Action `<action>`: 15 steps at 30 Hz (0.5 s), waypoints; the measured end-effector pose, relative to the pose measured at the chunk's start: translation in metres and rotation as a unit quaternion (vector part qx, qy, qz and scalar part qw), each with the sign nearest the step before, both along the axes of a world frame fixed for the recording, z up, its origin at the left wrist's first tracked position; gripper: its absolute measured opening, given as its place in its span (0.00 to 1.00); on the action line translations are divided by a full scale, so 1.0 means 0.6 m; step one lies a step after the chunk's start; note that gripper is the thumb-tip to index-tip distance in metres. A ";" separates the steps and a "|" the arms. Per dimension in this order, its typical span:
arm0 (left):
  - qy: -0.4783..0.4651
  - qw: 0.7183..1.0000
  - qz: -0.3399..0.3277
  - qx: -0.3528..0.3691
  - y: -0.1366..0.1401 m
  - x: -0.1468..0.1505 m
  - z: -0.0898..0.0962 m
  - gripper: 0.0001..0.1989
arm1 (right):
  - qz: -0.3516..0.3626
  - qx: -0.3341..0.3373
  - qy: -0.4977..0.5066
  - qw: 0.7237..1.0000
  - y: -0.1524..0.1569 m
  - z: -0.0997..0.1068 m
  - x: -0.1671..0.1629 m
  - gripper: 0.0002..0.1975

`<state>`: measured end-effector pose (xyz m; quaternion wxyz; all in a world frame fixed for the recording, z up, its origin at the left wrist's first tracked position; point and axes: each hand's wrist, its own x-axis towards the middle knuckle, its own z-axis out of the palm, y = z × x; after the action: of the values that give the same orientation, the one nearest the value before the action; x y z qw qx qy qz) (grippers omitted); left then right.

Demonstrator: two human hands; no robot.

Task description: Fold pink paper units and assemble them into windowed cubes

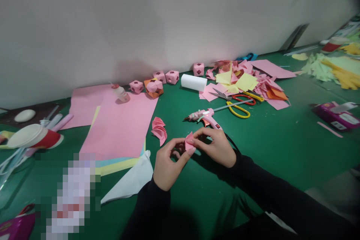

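Note:
Between my two hands is a small folded piece of pink paper (pixel 189 141). My left hand (pixel 169 163) pinches its left and lower side with thumb and forefinger. From the right, my right hand (pixel 216 146) grips it with closed fingertips. Just left of the hands lie several more folded pink paper pieces (pixel 159 131), loosely stacked. A pink glue gun (pixel 206 116) rests on the table above my right hand, its nozzle pointing left and a clear glue stick out of its back.
Scissors with red (pixel 244 100) and yellow handles (pixel 239 110) lie beside a heap of paper scraps (pixel 239 78). Pink folded paper balls (pixel 172 77) line the wall near a white roll (pixel 194 82). Pink sheets (pixel 120 127), a small bottle (pixel 121 93), a white cloth (pixel 131 180) and a paper cup (pixel 36 137) occupy the left.

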<state>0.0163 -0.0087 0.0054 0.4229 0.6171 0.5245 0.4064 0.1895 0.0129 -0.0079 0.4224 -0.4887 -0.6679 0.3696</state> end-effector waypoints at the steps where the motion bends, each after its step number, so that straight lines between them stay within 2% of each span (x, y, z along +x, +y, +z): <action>1: -0.002 1.000 0.000 0.002 0.000 0.001 0.000 0.10 | 0.001 -0.005 0.001 1.000 0.000 0.000 0.000 0.06; 9: -0.031 0.999 0.013 -0.021 0.002 -0.002 -0.004 0.11 | 0.019 -0.002 0.010 1.000 0.002 0.000 0.003 0.05; 15: -0.039 0.998 0.032 -0.038 0.003 -0.006 -0.005 0.14 | 0.040 0.015 0.001 0.999 0.002 0.000 0.006 0.09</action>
<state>0.0129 -0.0070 0.0026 0.4527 0.5672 0.5424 0.4233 0.1929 0.0144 -0.0079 0.4153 -0.4547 -0.6920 0.3769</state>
